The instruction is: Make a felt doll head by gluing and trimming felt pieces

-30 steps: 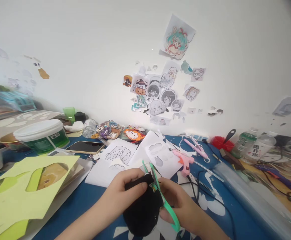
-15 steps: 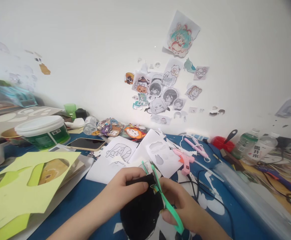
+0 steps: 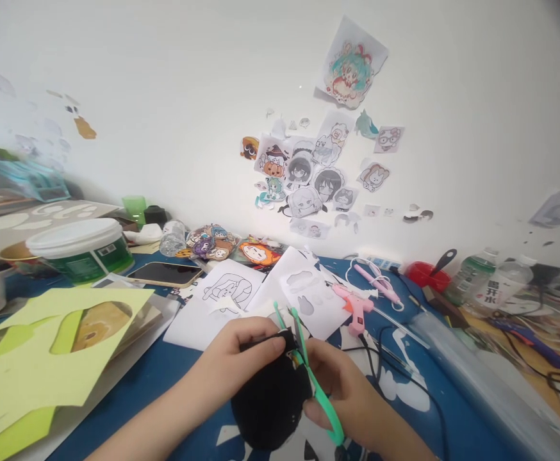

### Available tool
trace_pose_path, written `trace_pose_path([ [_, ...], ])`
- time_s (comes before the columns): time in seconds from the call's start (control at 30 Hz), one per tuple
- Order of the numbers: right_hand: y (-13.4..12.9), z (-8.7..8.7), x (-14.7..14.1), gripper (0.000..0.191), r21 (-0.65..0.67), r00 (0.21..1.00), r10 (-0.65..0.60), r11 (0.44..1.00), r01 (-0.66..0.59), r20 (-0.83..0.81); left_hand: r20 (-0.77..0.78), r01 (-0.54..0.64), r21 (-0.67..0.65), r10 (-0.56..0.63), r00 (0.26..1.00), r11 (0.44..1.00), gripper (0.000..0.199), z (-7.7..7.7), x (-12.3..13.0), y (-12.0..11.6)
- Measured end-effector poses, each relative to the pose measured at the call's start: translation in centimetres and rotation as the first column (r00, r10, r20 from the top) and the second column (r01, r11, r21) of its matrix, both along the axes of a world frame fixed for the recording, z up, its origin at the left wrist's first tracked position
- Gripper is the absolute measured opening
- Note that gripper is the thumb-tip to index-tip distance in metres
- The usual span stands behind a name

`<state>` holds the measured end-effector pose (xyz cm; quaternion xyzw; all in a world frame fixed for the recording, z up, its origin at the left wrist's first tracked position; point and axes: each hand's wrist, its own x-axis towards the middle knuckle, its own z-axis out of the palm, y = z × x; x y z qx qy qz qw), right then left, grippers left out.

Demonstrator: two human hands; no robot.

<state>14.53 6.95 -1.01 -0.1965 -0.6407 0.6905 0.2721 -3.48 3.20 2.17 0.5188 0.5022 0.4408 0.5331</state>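
Note:
My left hand [image 3: 254,352] grips the top edge of a rounded black piece [image 3: 270,403], thumb on its face and fingers behind. The piece looks like felt or foam, though I cannot tell which. My right hand [image 3: 337,384] holds green-handled scissors [image 3: 328,410], blades pointing away from me and parted at the tips. The blades stand at the right edge of the black piece, close to my left thumb. Part of the right hand's fingers is hidden behind the scissors. White and black paper scraps [image 3: 299,442] lie beneath on the blue table mat [image 3: 174,390].
Beyond my hands lie a white sheet with a line drawing [image 3: 227,291] and a pink glue gun [image 3: 357,307] with its black cord. Yellow cut-out paper [image 3: 54,358], a phone [image 3: 167,274] and a white-lidded tub [image 3: 81,253] are left. Bottles [image 3: 505,282] stand right.
The scissors' handle has swung slightly left and up, and the black piece has turned a little in my left hand. Both hands keep their hold.

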Motion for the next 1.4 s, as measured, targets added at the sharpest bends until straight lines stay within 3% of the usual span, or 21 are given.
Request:
trace_pose_path([
  [0.1,0.0,-0.1,-0.1,0.043,-0.062,0.995,0.048,0.997,-0.054,-0.086,0.142,0.006,-0.064,0.003,0.990,0.998,0.028,-0.2,0.3,0.1],
  [0.17,0.1,-0.3,-0.1,0.044,-0.065,0.995,0.057,0.996,-0.063,-0.087,0.149,0.003,-0.061,0.006,0.989,0.998,0.029,-0.3,0.3,0.2],
  [0.4,0.6,-0.5,0.4,0.043,0.065,1.000,-0.009,0.998,0.008,0.022,-0.096,-0.004,0.082,0.012,0.995,0.997,0.027,-0.2,-0.1,0.3],
  [0.53,0.5,-0.3,0.4,0.044,0.060,0.999,0.005,0.998,-0.008,0.048,-0.130,-0.003,0.108,0.017,0.991,0.994,0.027,-0.2,-0.1,0.2],
  [0.63,0.4,-0.1,0.4,0.043,0.010,0.998,0.029,1.000,-0.030,0.051,0.025,-0.028,-0.002,0.028,0.999,1.000,0.026,-0.1,0.1,0.0],
  [0.77,0.3,0.3,0.1,0.042,-0.044,0.999,0.048,0.998,-0.047,0.013,0.252,0.022,-0.130,0.012,0.968,0.991,0.029,-0.2,0.3,0.1],
  [1.0,0.4,0.3,-0.2,0.038,0.102,0.992,-0.093,0.991,0.084,0.087,0.003,-0.013,0.023,0.013,1.000,1.000,0.027,-0.7,-0.1,0.6],
  [1.4,0.4,-0.6,-0.9,0.035,-0.034,0.993,-0.119,0.992,0.118,-0.028,-0.093,0.002,0.108,0.008,0.996,0.994,0.028,-1.0,-0.2,0.7],
])
